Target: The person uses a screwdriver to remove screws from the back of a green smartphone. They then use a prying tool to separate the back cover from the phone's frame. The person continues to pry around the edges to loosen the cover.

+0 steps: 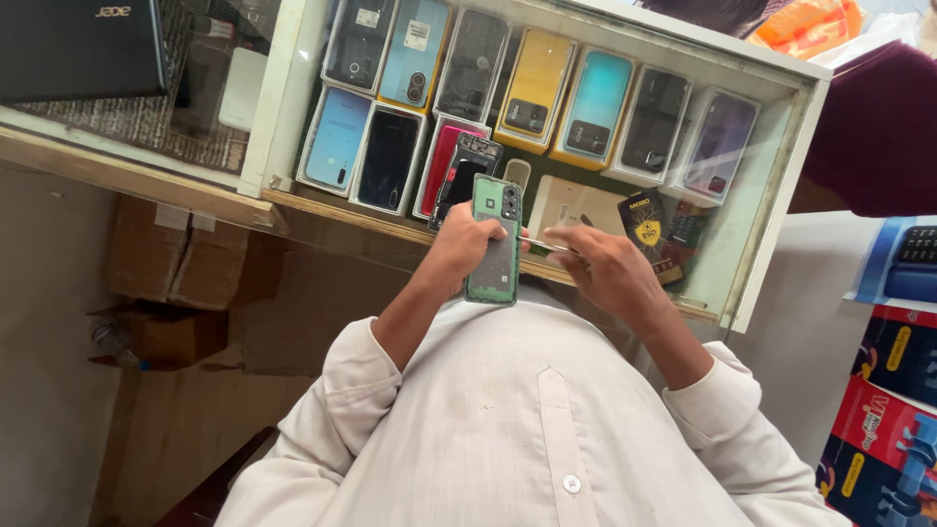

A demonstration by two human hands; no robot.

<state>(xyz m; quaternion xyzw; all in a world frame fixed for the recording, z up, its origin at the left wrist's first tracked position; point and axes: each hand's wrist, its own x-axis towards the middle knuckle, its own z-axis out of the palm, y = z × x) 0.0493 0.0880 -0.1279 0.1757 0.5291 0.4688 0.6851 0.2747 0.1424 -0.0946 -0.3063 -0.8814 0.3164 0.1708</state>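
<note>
My left hand grips a green opened phone body upright by its left edge, its inner side with the camera module facing me. My right hand holds thin metal tweezers whose tip touches the phone's right edge. Both hands hover over the front edge of a glass display counter. Just behind the held phone lies a dark opened phone frame and a small grey part.
Under the counter glass lie several phones and phone boxes in blue, yellow, red and grey. A black laptop sits at top left. Cardboard boxes stand below the counter. Colourful cartons are stacked at right.
</note>
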